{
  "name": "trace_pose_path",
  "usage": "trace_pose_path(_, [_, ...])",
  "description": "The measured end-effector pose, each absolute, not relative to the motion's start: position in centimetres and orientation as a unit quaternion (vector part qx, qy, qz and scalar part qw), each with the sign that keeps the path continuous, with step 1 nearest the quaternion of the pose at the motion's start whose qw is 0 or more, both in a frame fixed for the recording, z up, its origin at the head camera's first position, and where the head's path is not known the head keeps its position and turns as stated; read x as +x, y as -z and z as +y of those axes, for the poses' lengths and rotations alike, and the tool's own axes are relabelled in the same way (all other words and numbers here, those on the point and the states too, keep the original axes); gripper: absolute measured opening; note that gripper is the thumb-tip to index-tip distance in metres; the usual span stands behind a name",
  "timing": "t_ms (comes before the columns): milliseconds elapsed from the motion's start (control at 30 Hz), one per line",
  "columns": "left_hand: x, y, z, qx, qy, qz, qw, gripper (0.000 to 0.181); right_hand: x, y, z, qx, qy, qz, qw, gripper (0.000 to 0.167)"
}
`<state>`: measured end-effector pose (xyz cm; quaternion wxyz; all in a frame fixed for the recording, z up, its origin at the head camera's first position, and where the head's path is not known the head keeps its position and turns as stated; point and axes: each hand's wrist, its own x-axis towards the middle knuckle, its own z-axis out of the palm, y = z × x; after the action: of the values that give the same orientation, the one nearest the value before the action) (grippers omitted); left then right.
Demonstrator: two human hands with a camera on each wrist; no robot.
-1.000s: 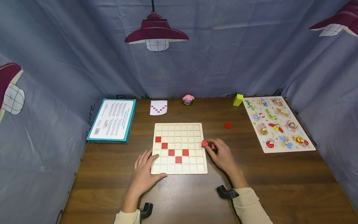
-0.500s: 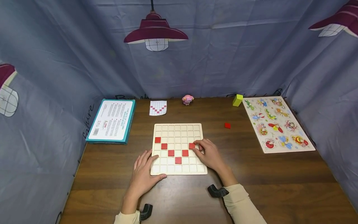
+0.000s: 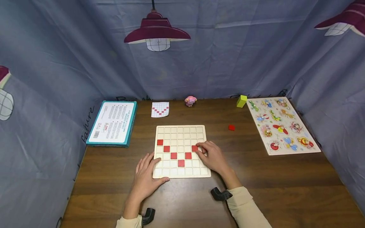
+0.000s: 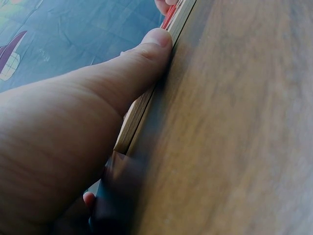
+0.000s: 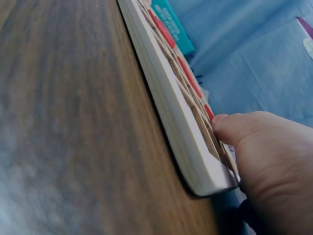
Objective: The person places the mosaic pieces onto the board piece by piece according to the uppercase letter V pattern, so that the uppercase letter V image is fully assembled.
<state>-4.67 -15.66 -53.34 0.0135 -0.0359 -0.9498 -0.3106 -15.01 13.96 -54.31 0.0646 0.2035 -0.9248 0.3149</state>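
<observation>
A wooden grid board (image 3: 173,173) lies flat on the table, with several red square tiles set in its cells in a V-like line. My left hand (image 3: 146,175) rests on the board's near left corner, fingers spread along the left edge and thumb on the front edge. In the left wrist view the thumb (image 4: 146,54) touches the board's side. My right hand (image 3: 212,155) reaches over the board's right edge, pinching a red tile (image 3: 194,148) at a cell between index finger and thumb. Its other fingers are partly hidden.
One loose red tile (image 3: 231,127) lies right of the board. Behind are a grid pattern card (image 3: 160,110), a pink figurine (image 3: 190,101) and a yellow-green block (image 3: 241,101). A teal box (image 3: 109,123) stands left; an insect puzzle board (image 3: 282,126) lies right.
My right hand has moved left from beside the board, bringing the red tile over to a cell on its right side. The left hand stays at the corner.
</observation>
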Motion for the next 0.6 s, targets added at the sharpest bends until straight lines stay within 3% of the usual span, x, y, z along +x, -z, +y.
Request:
trace_pose_path(367, [-4.4, 53.0, -15.9, -0.033, 0.307, -0.951, -0.008, 0.087, -15.0, 54.1, 14.4, 0.188, -0.354, -0.912, 0.086, 0.029])
trace_pose_path(600, [-4.5, 53.1, -15.7, -0.037, 0.311, -0.950, 0.007, 0.086, -18.4, 54.1, 20.7, 0.138, -0.352, -0.918, 0.121, 0.037])
